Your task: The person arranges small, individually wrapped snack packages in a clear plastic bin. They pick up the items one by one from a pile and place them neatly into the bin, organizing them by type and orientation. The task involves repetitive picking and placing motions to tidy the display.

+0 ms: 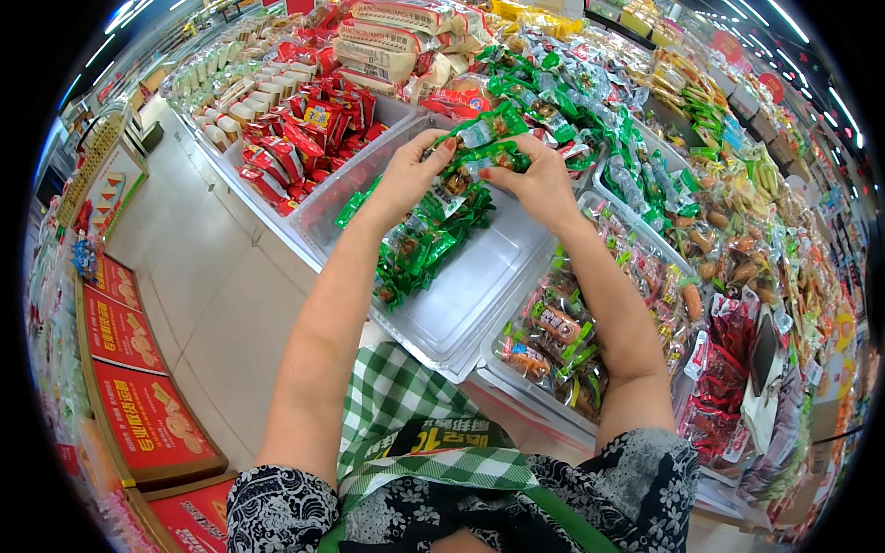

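Over the clear bin (pixel 479 304), hands partly hide green packets (pixel 479 152).

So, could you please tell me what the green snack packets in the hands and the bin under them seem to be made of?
The green snack packets look like glossy plastic film: they crinkle, catch highlights, and have clear windows showing brown contents. The left hand and the right hand grip them. The bin seems to be clear rigid plastic, smooth and see-through with a pale sheen.
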The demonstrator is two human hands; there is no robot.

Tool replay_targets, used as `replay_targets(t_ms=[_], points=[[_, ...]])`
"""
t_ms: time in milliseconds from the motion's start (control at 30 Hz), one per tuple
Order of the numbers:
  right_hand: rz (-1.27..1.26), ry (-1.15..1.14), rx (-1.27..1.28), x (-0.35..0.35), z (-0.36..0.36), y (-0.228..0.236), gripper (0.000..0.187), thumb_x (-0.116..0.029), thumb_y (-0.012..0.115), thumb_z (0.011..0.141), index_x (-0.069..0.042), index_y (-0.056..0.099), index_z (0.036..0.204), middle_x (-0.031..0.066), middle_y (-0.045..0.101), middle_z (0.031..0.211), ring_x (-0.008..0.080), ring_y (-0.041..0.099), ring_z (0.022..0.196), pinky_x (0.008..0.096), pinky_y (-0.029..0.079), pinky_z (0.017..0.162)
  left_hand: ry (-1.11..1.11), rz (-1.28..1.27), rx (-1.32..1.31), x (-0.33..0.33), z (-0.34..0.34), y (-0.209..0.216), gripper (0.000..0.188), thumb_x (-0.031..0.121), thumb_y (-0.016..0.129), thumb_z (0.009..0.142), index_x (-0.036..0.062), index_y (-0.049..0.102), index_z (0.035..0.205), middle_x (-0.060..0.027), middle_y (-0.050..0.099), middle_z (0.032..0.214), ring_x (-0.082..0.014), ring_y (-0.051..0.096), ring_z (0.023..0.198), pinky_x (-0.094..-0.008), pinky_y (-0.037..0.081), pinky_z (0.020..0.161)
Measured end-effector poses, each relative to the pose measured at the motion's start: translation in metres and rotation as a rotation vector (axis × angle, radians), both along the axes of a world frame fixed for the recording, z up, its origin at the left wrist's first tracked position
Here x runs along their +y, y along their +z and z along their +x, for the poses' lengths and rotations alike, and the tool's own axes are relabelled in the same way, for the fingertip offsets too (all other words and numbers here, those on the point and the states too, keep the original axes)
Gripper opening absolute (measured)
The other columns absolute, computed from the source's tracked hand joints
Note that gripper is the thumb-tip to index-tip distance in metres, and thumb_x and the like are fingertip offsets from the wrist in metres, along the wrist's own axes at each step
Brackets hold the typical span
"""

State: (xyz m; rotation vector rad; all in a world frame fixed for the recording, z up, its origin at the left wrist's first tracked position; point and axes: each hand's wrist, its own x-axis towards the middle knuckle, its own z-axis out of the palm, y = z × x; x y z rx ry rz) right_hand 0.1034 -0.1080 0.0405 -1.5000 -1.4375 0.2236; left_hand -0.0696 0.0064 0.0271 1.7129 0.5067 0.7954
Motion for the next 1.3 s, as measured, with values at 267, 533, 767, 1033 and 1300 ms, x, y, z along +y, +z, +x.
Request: replay_targets(t_ms=[267,533,767,1033,1300], points=[[0.181,0.100,0.371,0.009,0.007,-0.009,0.033,-0.006,0.076,0.076,-0.002,0.065,0.106,0.0029,0.062,0.096,0.0125,0.060,0.083,0.0233,0.051,0.066,-0.033,-0.241,0.061,0.001,-0.002,0.006,0.038,0.039,0.055,0.095,0.0095,0.059,0.119,0.0029,0.058,0.109,-0.0093,0.046,0.107,-0.0276,0.033,0.095],[0.032,0.162,0.557,0.002,0.000,-0.005,0.036,-0.007,0.079,0.074,0.000,0.065,0.106,0.0025,0.062,0.097,0.0084,0.059,0.075,0.0226,0.050,0.062,-0.017,0.133,0.147,-0.006,-0.004,0.002,0.040,0.036,0.072,0.081,0.0052,0.062,0.105,-0.0005,0.059,0.096,-0.0115,0.051,0.093,-0.0308,0.042,0.083],[0.221,0.206,0.095,0.007,-0.010,-0.015,0.028,-0.008,0.079,0.067,-0.002,0.067,0.092,0.0095,0.063,0.101,0.0226,0.058,0.098,0.0329,0.043,0.088,0.218,0.606,0.385,-0.029,0.009,0.013,0.050,0.018,0.078,0.064,0.0038,0.052,0.105,-0.0189,0.063,0.095,-0.0396,0.060,0.092,-0.0428,0.048,0.077],[0.077,0.490,0.100,-0.006,-0.015,-0.005,0.028,-0.014,0.073,0.079,-0.010,0.068,0.107,0.0030,0.052,0.126,0.0121,0.053,0.107,0.0257,0.048,0.081,-0.166,0.644,0.616,-0.005,-0.038,0.049,0.053,0.006,0.074,0.059,0.0057,0.052,0.108,-0.0141,0.063,0.093,-0.0325,0.061,0.090,-0.0372,0.048,0.078],[0.008,0.431,0.394,0.006,-0.005,-0.016,0.027,-0.026,0.064,0.090,-0.007,0.067,0.109,0.0010,0.060,0.108,0.0087,0.056,0.087,0.0246,0.049,0.070,-0.452,1.063,1.075,0.007,-0.083,0.008,0.066,0.004,0.080,0.052,0.0201,0.059,0.113,-0.0061,0.051,0.112,-0.0288,0.044,0.114,-0.0449,0.034,0.098]])
